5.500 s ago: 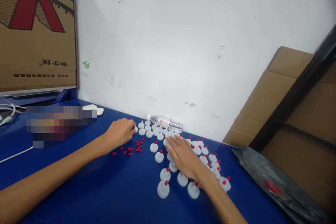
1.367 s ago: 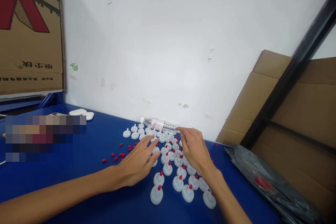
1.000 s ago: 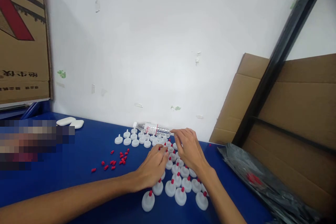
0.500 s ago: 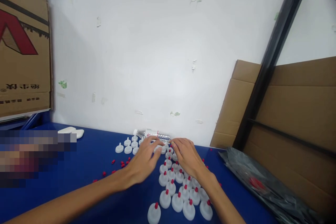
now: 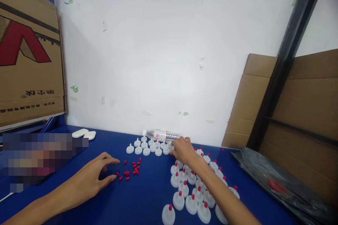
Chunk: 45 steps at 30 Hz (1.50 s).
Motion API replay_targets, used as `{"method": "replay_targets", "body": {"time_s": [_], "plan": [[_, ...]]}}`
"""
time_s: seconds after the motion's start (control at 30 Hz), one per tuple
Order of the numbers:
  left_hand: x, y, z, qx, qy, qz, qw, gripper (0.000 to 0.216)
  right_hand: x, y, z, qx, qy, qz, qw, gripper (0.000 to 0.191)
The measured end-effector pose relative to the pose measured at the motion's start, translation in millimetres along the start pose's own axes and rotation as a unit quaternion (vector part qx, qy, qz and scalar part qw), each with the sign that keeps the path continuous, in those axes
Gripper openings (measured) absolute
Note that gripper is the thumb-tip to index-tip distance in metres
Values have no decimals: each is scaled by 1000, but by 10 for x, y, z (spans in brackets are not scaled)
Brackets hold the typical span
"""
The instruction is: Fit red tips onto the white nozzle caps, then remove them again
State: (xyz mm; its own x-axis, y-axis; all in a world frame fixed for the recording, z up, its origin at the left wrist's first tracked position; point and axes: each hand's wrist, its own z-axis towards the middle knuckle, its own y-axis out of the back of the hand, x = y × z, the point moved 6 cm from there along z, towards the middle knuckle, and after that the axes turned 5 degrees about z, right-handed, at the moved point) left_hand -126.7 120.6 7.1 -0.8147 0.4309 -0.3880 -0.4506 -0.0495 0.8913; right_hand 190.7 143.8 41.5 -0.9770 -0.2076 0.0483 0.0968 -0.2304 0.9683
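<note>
My left hand (image 5: 96, 175) is over the blue table, its thumb and fingers apart, with the tips just beside several small red caps (image 5: 136, 168). Nothing shows between those fingers. Farther back, my right hand (image 5: 183, 151) is curled down at the right end of a group of white spouted lids (image 5: 146, 150). Its fingertips are partly hidden, so what they hold cannot be made out. Below and around my right forearm stand many white lids with red tips (image 5: 178, 201), some hidden by the arm.
A clear plastic bottle (image 5: 173, 137) lies along the wall behind the lids. Two white oval pieces (image 5: 89, 135) lie at the back left, near a blurred patch. A dark plastic bag (image 5: 264, 175) and cardboard (image 5: 249, 102) are at right; a large carton (image 5: 29, 59) is at left.
My left hand has moved away from the white lids, left and toward me, to the red caps. My right hand stays at the back by the lids. The view has shifted slightly.
</note>
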Motion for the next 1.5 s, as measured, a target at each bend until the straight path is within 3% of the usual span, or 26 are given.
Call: {"method": "replay_targets", "body": {"time_s": [0.13, 0.47, 0.63, 0.8, 1.0, 1.13, 1.23, 1.37, 1.5], "plan": [[52, -80, -124, 17, 13, -5, 1000, 37, 7, -39, -5, 15, -5, 3, 1000, 17], [-29, -91, -96, 13, -18, -39, 999, 27, 16, -89, 29, 43, -28, -31, 998, 14], [-105, -42, -151, -29, -81, -38, 996, 29, 90, -20, -31, 26, 6, -58, 998, 14], [-187, 79, -234, -110, -120, -43, 986, 36, 56, 253, -132, -11, 7, -72, 997, 25], [-621, 164, -57, -106, -155, -61, 980, 32, 67, 458, -304, -93, 25, 46, 994, 25], [-1065, 89, 228, -89, -197, -78, 973, 21, 180, 487, -417, -155, 45, 109, 981, 26], [-1343, 8, 461, -114, -228, -100, 962, 17, 256, 502, -488, -186, 65, 115, 974, 24], [-1466, -143, 669, -143, -194, -211, 947, 16, 247, 467, -552, -191, 87, 107, 972, 24], [-1435, -340, 648, -104, -148, -333, 925, 17, 231, 424, -591, -176, 114, 100, 973, 33]]}}
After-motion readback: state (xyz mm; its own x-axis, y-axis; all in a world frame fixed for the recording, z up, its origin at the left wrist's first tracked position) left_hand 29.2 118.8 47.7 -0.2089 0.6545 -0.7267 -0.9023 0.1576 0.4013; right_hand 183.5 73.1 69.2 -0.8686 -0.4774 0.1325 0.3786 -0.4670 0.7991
